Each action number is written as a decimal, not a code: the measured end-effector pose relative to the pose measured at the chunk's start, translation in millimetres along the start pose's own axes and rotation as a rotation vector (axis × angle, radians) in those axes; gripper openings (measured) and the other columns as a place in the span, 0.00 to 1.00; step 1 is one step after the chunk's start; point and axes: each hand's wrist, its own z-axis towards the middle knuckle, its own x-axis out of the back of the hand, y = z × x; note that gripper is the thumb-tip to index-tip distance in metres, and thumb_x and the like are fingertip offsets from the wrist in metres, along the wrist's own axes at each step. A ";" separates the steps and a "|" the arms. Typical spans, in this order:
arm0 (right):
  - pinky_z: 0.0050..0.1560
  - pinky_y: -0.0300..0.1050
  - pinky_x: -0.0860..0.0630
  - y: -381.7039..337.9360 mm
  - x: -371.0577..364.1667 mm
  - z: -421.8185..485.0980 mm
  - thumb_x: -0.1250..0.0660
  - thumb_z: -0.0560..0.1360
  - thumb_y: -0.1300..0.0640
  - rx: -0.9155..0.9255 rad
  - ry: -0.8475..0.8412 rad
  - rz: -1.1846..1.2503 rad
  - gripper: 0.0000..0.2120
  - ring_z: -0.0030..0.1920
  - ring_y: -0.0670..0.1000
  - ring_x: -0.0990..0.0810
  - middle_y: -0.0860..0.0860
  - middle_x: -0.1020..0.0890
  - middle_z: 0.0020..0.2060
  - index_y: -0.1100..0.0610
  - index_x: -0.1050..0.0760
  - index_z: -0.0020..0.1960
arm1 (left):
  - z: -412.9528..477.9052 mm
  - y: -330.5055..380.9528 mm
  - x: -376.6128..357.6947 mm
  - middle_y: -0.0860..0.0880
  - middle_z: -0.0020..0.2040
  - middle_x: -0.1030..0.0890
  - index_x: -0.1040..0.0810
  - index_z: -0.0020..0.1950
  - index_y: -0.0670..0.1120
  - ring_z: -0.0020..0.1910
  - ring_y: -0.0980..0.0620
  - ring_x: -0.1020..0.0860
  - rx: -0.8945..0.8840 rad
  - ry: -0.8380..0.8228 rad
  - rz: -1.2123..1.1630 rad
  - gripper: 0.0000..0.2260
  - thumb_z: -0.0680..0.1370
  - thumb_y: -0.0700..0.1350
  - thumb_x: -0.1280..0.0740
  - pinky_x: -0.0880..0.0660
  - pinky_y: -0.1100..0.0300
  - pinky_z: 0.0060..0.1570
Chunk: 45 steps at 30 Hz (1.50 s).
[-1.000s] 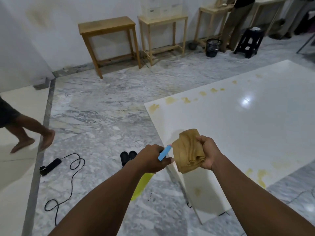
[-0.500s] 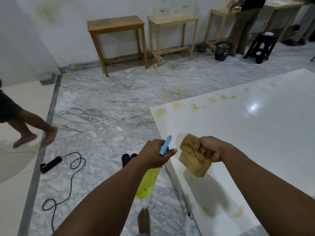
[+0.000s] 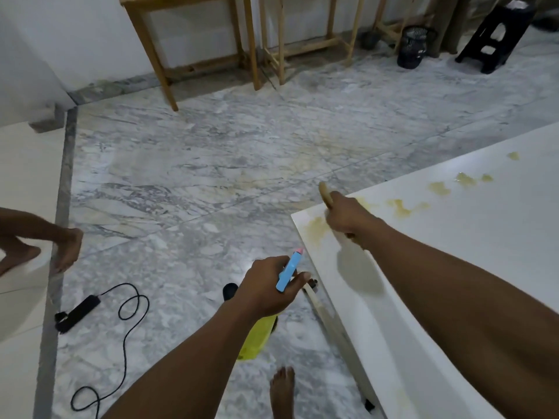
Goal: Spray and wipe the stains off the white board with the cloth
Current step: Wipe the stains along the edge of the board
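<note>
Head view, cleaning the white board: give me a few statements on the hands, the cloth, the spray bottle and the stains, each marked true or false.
1. The right hand holds the cloth at the white board corner. True.
2. The left hand is empty. False: it grips the spray bottle, yellow with a blue nozzle.
3. Yellowish stains run along the board's far edge. True.
4. The spray bottle stands on the board. False: it is held over the marble floor, beside the board.
5. A black power strip with its cord lies on the floor to the left. True.
</note>
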 end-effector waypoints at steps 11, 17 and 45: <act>0.75 0.58 0.42 13.5 -87.9 75.2 0.53 0.82 0.39 0.263 0.241 -0.405 0.27 0.78 0.56 0.44 0.53 0.37 0.78 0.51 0.38 0.76 | 52.3 -46.5 1.1 0.44 0.35 0.19 0.23 0.41 0.45 0.35 0.43 0.21 -0.002 -0.045 -0.079 0.25 0.77 0.68 0.32 0.22 0.41 0.41; 0.79 0.59 0.52 39.7 -118.5 83.5 0.53 0.81 0.40 0.296 0.300 -0.460 0.30 0.81 0.55 0.50 0.52 0.41 0.80 0.52 0.43 0.80 | 61.6 -47.7 -13.0 0.47 0.36 0.17 0.22 0.41 0.47 0.36 0.48 0.20 -0.014 -0.049 -0.075 0.18 0.79 0.61 0.29 0.25 0.54 0.39; 0.79 0.59 0.49 182.5 -183.6 -183.2 0.53 0.82 0.42 0.269 0.376 -0.369 0.30 0.81 0.54 0.53 0.52 0.46 0.81 0.52 0.48 0.81 | -112.0 9.4 -145.0 0.59 0.30 0.22 0.27 0.36 0.56 0.29 0.51 0.20 -0.107 -0.057 0.006 0.16 0.78 0.61 0.29 0.18 0.44 0.36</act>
